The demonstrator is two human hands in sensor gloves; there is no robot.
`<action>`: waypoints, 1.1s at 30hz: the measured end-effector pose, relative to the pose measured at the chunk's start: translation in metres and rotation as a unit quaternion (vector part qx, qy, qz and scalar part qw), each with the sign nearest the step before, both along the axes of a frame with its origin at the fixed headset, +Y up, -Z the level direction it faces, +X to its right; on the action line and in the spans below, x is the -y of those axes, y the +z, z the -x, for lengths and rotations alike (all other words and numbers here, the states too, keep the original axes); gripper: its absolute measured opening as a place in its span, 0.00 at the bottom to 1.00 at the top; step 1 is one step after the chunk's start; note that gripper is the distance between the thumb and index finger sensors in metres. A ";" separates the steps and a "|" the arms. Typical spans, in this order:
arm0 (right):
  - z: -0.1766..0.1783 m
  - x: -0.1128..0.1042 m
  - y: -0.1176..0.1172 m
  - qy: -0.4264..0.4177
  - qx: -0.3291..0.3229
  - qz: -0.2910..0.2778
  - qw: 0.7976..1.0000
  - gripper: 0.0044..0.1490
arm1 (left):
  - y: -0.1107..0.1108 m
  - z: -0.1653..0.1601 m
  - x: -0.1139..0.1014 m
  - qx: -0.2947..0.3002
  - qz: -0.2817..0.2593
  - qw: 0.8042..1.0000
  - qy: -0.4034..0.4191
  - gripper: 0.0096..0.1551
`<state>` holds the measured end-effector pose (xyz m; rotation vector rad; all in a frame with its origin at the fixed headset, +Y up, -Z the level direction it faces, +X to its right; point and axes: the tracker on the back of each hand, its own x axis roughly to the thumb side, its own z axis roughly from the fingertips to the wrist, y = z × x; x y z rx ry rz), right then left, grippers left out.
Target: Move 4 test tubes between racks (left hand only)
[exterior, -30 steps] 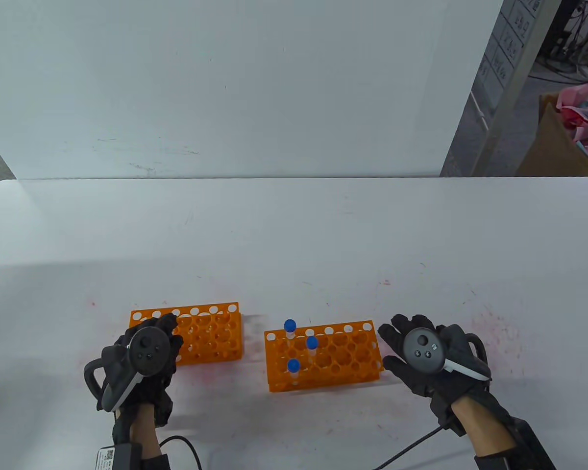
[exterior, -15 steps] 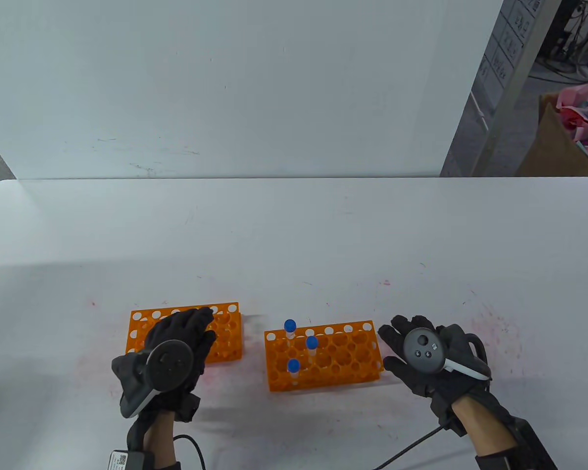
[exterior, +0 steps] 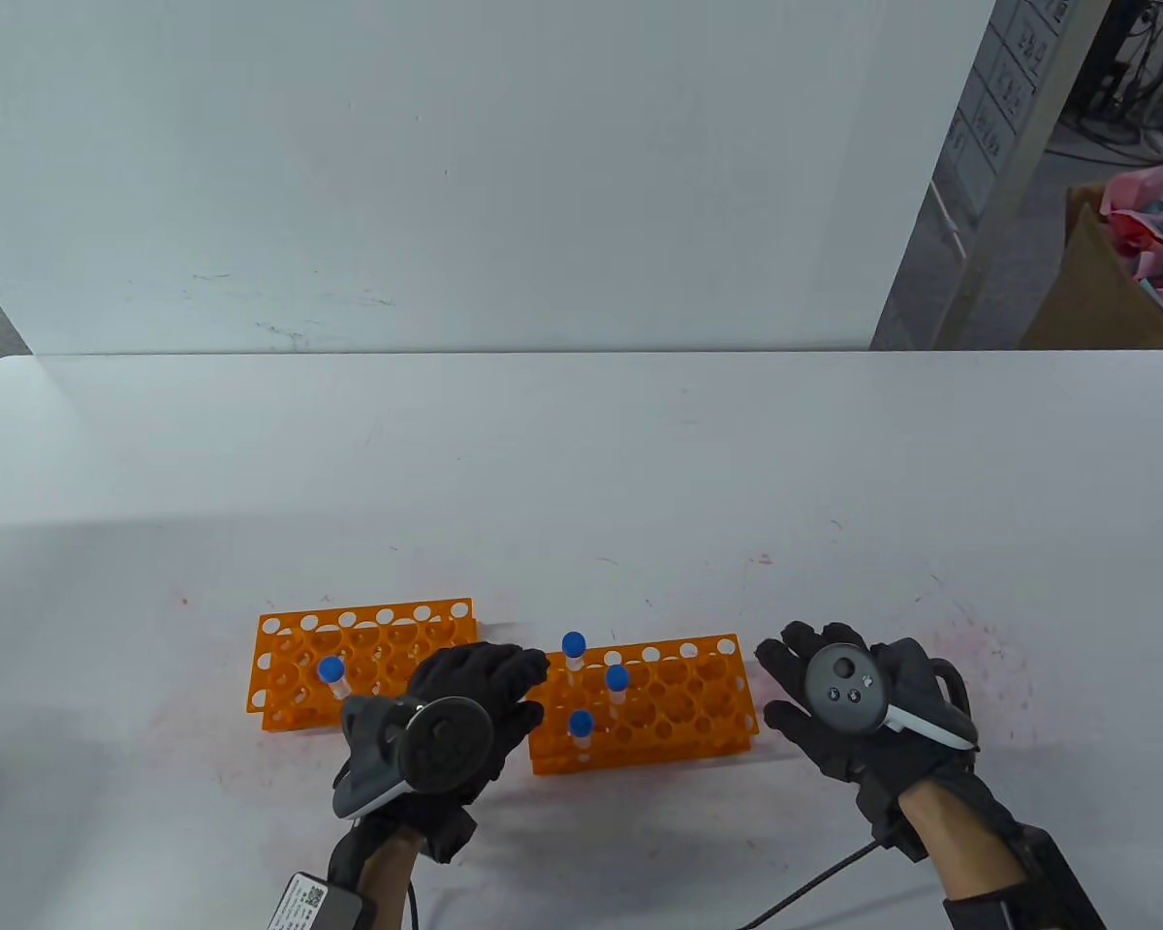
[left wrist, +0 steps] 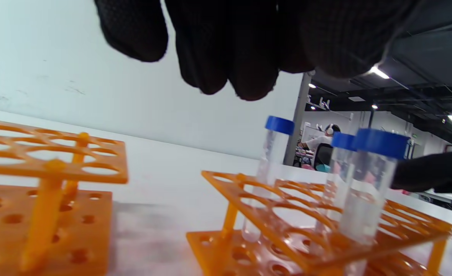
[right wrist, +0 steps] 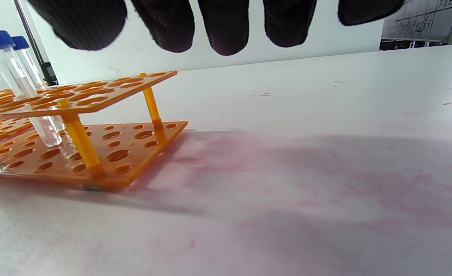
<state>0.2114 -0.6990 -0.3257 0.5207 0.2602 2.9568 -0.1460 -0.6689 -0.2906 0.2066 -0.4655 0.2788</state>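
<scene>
Tubes (exterior: 579,722) stand upright in the right rack (exterior: 698,722), so I bring my empty left hand (exterior: 475,693), fingers loosely spread, toward them.

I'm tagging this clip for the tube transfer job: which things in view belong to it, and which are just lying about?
Part of the job:
left hand
right rack, three blue-capped tubes
left rack, one tube

Just there:
right hand, resting beside the right rack
cardboard box of coloured scraps
table
</scene>
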 end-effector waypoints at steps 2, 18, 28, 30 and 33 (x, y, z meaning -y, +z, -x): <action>0.000 0.000 0.000 0.001 -0.001 0.000 1.000 0.41 | 0.000 -0.007 0.002 0.014 0.006 1.000 -0.001 0.31; -0.001 0.000 0.000 0.002 -0.002 0.005 1.000 0.41 | -0.001 -0.043 0.024 0.056 0.029 0.997 -0.052 0.34; 0.000 0.000 0.000 0.001 -0.004 0.007 1.000 0.41 | 0.000 -0.046 0.025 0.055 0.020 0.996 -0.060 0.33; 0.000 0.000 0.000 0.000 -0.003 0.009 1.000 0.41 | 0.001 -0.046 0.024 0.056 0.017 0.996 -0.063 0.33; 0.000 0.000 0.000 -0.001 -0.002 0.010 1.000 0.41 | 0.002 -0.045 0.022 0.057 0.008 0.997 -0.057 0.33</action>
